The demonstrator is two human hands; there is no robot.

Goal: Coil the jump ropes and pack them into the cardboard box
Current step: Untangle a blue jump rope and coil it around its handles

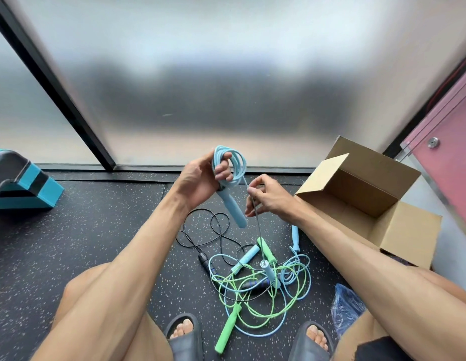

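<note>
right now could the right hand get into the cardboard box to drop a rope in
Probably yes. The cardboard box stands open just beside the right hand, flaps up, with nothing across its mouth. But that hand is pinching the light blue rope, so it is not free yet.

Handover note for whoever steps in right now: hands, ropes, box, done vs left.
Left hand: grip shut on the light blue coil and its handle.
Right hand: pinching the same rope's straight tail, whose far handle hangs at the pile.
Floor pile: green rope, black rope and another light blue rope, all loose and tangled.
Cardboard box: open, at the right; no rope visible inside.
Done: first rope mostly coiled.
Left: finish the coil, box it, then coil and pack the others.
</note>
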